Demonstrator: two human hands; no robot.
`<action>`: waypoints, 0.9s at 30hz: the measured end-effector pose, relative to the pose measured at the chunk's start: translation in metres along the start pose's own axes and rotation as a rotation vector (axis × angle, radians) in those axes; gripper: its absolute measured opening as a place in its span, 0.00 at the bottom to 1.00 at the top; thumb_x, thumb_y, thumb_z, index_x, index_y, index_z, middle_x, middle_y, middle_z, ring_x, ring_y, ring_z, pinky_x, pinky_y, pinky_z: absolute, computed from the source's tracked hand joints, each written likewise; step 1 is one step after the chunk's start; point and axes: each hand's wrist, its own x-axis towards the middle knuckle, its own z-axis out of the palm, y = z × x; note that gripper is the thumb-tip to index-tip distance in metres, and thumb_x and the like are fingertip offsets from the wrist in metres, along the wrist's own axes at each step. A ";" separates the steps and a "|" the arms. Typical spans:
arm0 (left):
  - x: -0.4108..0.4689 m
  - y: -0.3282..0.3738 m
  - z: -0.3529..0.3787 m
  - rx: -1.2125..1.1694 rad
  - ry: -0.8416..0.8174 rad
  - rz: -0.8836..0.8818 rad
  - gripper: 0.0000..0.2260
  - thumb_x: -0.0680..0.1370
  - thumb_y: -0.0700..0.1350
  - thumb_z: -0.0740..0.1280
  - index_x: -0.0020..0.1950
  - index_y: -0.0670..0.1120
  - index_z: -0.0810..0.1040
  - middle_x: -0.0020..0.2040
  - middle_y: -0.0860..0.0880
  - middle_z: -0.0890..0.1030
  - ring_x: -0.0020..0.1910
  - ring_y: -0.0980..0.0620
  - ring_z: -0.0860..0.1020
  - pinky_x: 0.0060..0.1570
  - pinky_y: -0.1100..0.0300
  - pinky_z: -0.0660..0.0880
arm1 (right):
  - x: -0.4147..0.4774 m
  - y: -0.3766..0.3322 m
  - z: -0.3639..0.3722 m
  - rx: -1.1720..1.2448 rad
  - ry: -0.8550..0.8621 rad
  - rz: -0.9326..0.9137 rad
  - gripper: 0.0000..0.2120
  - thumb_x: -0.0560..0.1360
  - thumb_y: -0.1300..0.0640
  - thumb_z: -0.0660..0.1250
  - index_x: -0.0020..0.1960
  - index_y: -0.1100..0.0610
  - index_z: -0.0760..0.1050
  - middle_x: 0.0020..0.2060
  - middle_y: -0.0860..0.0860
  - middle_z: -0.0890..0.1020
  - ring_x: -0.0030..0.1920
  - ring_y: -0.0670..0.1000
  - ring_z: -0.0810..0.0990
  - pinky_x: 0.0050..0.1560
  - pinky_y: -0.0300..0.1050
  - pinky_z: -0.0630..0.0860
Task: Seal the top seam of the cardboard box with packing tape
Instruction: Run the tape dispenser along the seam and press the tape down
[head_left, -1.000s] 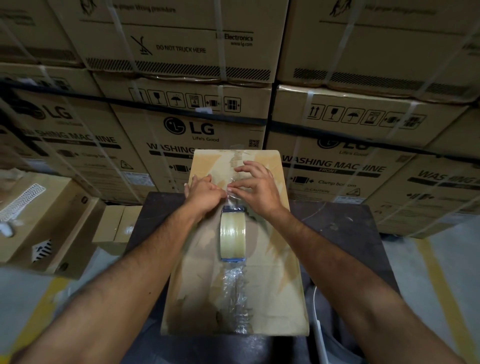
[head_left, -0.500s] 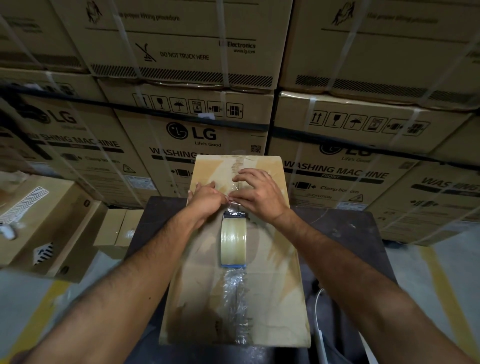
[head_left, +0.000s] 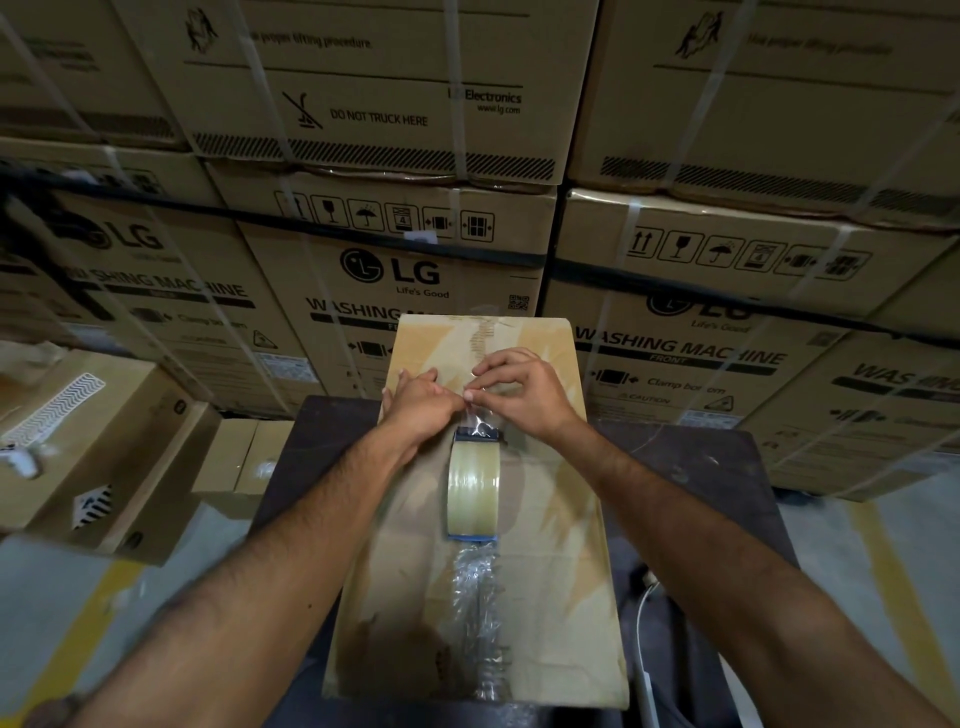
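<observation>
Cardboard box (head_left: 545, 519) lies centred on dark table (head_left: 727, 467). Tape roll (head_left: 474, 488) stands on edge on its mid seam. Left hand (head_left: 421, 400) and right hand (head_left: 524, 389) pinch tape strip (head_left: 480, 410) just beyond. Stacked cartons (head_left: 363, 260) close behind far edge; table margin free right.

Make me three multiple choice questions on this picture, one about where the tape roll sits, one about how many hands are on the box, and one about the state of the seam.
1. Where is the tape roll?
A. On the floor
B. Standing on the box, on its seam
C. In the right hand

2. How many hands touch the box?
A. None
B. One
C. Two

3. What state is the near part of the seam in?
A. Covered with wrinkled clear tape
B. Bare
C. Stapled

Answers:
1 B, the roll stands on edge mid-box.
2 C, the left hand and right hand both press beyond the roll.
3 A, crinkled tape runs from the roll to the near edge.
</observation>
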 end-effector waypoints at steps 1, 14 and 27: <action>0.000 0.000 0.000 -0.004 0.004 -0.001 0.10 0.79 0.48 0.73 0.37 0.50 0.85 0.86 0.51 0.62 0.87 0.48 0.41 0.79 0.42 0.29 | 0.000 0.000 -0.001 0.007 -0.010 0.000 0.09 0.71 0.48 0.83 0.49 0.49 0.90 0.52 0.45 0.87 0.61 0.49 0.80 0.66 0.59 0.76; 0.007 -0.004 -0.002 -0.005 -0.015 -0.005 0.05 0.78 0.46 0.74 0.45 0.50 0.89 0.86 0.52 0.61 0.87 0.47 0.39 0.78 0.43 0.28 | -0.002 -0.006 -0.009 -0.118 -0.127 -0.133 0.09 0.69 0.47 0.85 0.48 0.46 0.90 0.52 0.43 0.86 0.61 0.51 0.79 0.64 0.60 0.77; 0.016 -0.009 -0.002 -0.061 -0.056 -0.040 0.09 0.80 0.46 0.70 0.54 0.51 0.90 0.87 0.53 0.57 0.86 0.47 0.36 0.73 0.45 0.22 | -0.014 -0.009 -0.017 -0.490 -0.177 -0.334 0.12 0.76 0.40 0.77 0.58 0.40 0.87 0.69 0.49 0.81 0.72 0.54 0.75 0.66 0.58 0.73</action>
